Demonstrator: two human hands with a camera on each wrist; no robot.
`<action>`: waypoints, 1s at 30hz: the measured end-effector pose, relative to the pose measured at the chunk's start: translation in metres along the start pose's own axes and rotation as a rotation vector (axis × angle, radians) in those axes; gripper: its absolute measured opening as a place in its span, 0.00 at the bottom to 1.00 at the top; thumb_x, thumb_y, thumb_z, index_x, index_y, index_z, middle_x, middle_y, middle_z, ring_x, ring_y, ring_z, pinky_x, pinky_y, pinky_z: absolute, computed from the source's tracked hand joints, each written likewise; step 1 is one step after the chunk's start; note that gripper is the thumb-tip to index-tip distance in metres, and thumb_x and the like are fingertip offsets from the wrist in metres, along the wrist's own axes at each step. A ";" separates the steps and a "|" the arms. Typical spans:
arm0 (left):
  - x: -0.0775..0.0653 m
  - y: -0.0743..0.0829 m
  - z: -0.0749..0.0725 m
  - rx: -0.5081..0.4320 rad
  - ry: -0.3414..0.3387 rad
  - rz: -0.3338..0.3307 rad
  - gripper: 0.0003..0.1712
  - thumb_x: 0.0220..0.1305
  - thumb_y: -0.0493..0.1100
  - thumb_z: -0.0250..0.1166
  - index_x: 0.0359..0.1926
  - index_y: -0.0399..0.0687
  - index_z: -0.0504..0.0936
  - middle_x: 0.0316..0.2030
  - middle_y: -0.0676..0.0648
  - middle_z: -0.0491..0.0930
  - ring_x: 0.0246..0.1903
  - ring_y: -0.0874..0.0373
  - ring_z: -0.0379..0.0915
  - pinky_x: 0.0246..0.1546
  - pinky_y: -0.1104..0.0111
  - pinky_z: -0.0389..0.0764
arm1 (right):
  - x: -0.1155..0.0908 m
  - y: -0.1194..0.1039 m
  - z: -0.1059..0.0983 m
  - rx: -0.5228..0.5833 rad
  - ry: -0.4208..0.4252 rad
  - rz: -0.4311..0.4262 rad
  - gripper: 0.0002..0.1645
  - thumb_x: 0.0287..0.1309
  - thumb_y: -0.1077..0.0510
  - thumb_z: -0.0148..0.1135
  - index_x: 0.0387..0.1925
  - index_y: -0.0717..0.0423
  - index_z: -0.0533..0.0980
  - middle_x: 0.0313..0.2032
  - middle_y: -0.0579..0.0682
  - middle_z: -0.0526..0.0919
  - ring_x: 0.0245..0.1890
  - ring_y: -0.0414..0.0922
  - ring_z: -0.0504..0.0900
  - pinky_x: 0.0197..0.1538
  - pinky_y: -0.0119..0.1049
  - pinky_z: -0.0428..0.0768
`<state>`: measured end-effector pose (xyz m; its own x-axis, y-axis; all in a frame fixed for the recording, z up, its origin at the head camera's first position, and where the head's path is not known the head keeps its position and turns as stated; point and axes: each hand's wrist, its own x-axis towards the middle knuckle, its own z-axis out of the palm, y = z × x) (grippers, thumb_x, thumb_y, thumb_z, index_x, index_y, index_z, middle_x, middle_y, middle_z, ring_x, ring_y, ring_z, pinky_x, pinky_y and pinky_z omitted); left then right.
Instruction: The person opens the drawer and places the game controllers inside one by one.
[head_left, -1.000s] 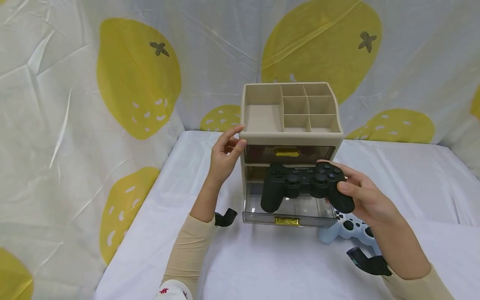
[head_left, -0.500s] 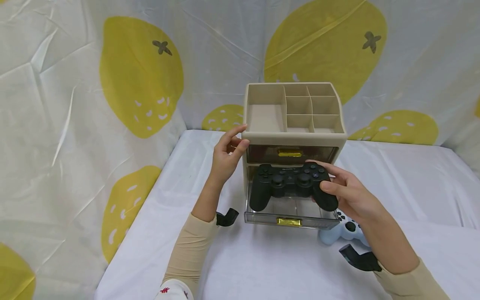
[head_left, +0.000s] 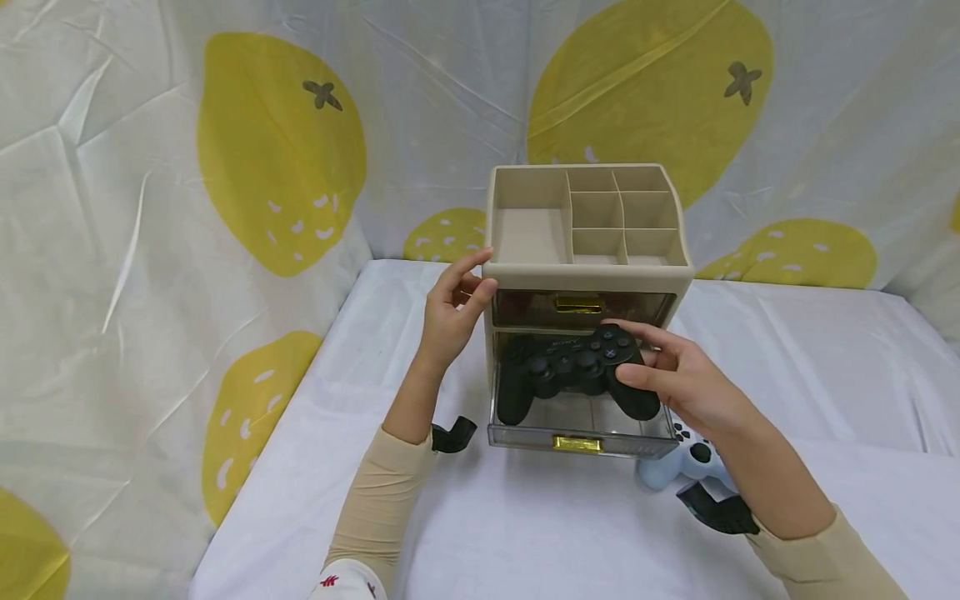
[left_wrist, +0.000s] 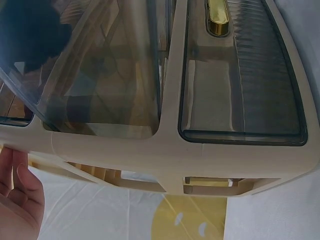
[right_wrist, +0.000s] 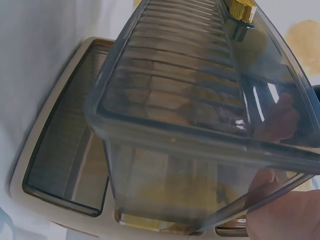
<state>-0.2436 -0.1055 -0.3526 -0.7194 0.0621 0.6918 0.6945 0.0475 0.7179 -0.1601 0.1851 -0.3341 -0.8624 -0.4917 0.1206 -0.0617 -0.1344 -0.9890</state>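
Note:
A black game controller (head_left: 551, 375) is held over the pulled-out clear drawer (head_left: 517, 437), its left grip lower than in a level pose. My right hand (head_left: 701, 385) pinches its right side, thumb on the front and fingers behind. The drawer belongs to a beige desktop organizer (head_left: 588, 272). At the organizer's left side, my left hand (head_left: 453, 321) touches the upper edge with its fingertips and thumb; the left wrist view also shows this hand (left_wrist: 22, 200) against the beige wall. In the right wrist view, the drawer (right_wrist: 175, 95) partly covers the right hand (right_wrist: 282, 215).
Just right of the drawer, a light-blue game controller (head_left: 663, 471) lies on the white cloth (head_left: 517, 533), partly behind the right forearm. Above the pulled-out drawer is a shut dark drawer (head_left: 525, 308). A lemon-print curtain (head_left: 435, 108) hangs behind.
My right hand has moved left with the black controller, bringing it over the drawer and tilting it, its left end going farther in. The left hand stays at the organizer's side.

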 end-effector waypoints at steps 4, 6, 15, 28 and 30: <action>0.000 -0.001 0.000 0.001 -0.003 0.001 0.42 0.62 0.67 0.61 0.59 0.34 0.75 0.33 0.38 0.76 0.34 0.60 0.74 0.32 0.70 0.74 | 0.001 -0.002 0.005 -0.128 0.032 0.042 0.29 0.64 0.69 0.58 0.65 0.52 0.68 0.40 0.53 0.85 0.38 0.41 0.84 0.39 0.32 0.80; 0.000 0.000 0.000 -0.001 -0.005 0.000 0.42 0.62 0.67 0.61 0.59 0.34 0.75 0.34 0.37 0.75 0.34 0.59 0.75 0.32 0.70 0.74 | 0.002 -0.003 0.007 -0.175 0.038 0.058 0.31 0.64 0.68 0.59 0.68 0.57 0.65 0.40 0.52 0.85 0.39 0.42 0.84 0.40 0.33 0.80; 0.000 0.000 0.000 -0.007 -0.005 0.006 0.42 0.62 0.67 0.61 0.59 0.33 0.74 0.34 0.35 0.75 0.34 0.60 0.74 0.32 0.70 0.73 | 0.004 -0.008 0.014 -0.287 0.068 0.139 0.39 0.63 0.64 0.64 0.71 0.61 0.58 0.44 0.56 0.84 0.41 0.46 0.85 0.42 0.36 0.80; 0.000 0.001 0.001 -0.004 0.009 0.000 0.42 0.61 0.68 0.62 0.58 0.34 0.75 0.30 0.42 0.76 0.33 0.61 0.74 0.32 0.70 0.73 | 0.005 -0.013 0.013 -0.460 -0.030 0.214 0.45 0.61 0.58 0.67 0.71 0.66 0.54 0.49 0.65 0.81 0.41 0.50 0.85 0.43 0.39 0.82; 0.000 0.001 0.001 -0.005 0.007 0.001 0.43 0.61 0.68 0.61 0.58 0.34 0.75 0.31 0.42 0.76 0.33 0.60 0.74 0.32 0.70 0.73 | 0.006 -0.014 0.011 -0.479 -0.052 0.227 0.46 0.61 0.58 0.67 0.71 0.67 0.53 0.49 0.65 0.80 0.42 0.51 0.85 0.43 0.39 0.82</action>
<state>-0.2432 -0.1041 -0.3522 -0.7189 0.0548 0.6929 0.6950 0.0420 0.7178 -0.1585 0.1742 -0.3187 -0.8553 -0.5066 -0.1087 -0.1098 0.3822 -0.9175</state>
